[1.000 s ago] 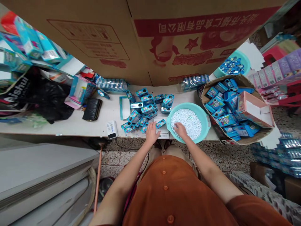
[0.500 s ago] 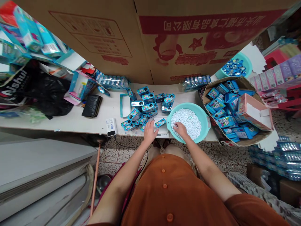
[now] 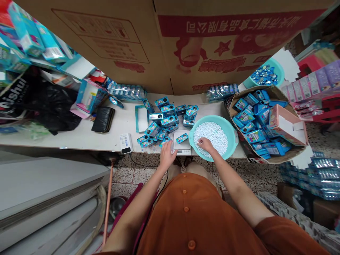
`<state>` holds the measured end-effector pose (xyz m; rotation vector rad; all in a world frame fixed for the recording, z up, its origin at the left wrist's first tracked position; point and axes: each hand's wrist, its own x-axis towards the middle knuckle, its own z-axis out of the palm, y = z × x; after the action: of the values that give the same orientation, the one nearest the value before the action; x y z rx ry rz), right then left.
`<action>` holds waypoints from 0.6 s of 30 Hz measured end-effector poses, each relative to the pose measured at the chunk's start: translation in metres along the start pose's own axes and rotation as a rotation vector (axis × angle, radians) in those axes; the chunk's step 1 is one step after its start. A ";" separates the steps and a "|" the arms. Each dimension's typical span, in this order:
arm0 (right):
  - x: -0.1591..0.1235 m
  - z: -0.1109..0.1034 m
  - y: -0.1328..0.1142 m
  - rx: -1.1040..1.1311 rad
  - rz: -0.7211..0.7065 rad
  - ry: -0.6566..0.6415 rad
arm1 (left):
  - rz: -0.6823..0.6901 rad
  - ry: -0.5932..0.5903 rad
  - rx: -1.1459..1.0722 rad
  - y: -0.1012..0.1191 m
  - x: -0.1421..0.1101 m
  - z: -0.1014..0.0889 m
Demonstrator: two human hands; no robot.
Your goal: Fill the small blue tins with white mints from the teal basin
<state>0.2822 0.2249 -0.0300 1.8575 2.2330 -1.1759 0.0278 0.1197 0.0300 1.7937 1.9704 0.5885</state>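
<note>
The right hand [image 3: 205, 144] is down in a mint basin [image 3: 233, 132], over the left part of the white pellets [image 3: 217, 137] that fill it; its thumb and fingertips are drawn narrowly together, and whether they pinch any pellets I cannot tell. The left hand [image 3: 167, 156] lies at the near edge of the table [image 3: 85, 139], thumb held wide of the fingers, which reach toward the nearest of a loose pile of blue tins [image 3: 168, 121]; I cannot tell whether they touch it. The thumb is beside the left end of a white scale [image 3: 183, 152], which sits between that hand and the basin. One tin [image 3: 182, 138] lies slantwise on the scale, with neither hand on it. Left of the pile lies a blue-edged tray [image 3: 142, 118], and farther left are a white device [image 3: 125, 142] and a black wallet [image 3: 103, 119]. Right of the basin, an open carton [image 3: 243, 146] holds blue packets [image 3: 245, 115], with a pink box [image 3: 287, 131] resting on them. At the far side stands a tall cardboard box [image 3: 164, 46]; two clear-wrapped packs lie along its base, one left [image 3: 128, 92] and one right [image 3: 222, 92].
</note>
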 end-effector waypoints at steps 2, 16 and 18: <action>-0.003 -0.001 0.001 -0.002 -0.031 0.012 | -0.011 0.004 -0.002 -0.002 -0.006 -0.002; -0.012 0.006 -0.004 -0.051 -0.113 0.099 | -0.057 0.036 -0.039 -0.010 -0.020 -0.011; -0.013 0.008 -0.005 -0.039 -0.093 0.116 | -0.053 0.040 -0.042 -0.011 -0.019 -0.013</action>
<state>0.2786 0.2095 -0.0270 1.8732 2.4087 -1.0531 0.0127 0.0990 0.0350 1.7121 2.0102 0.6482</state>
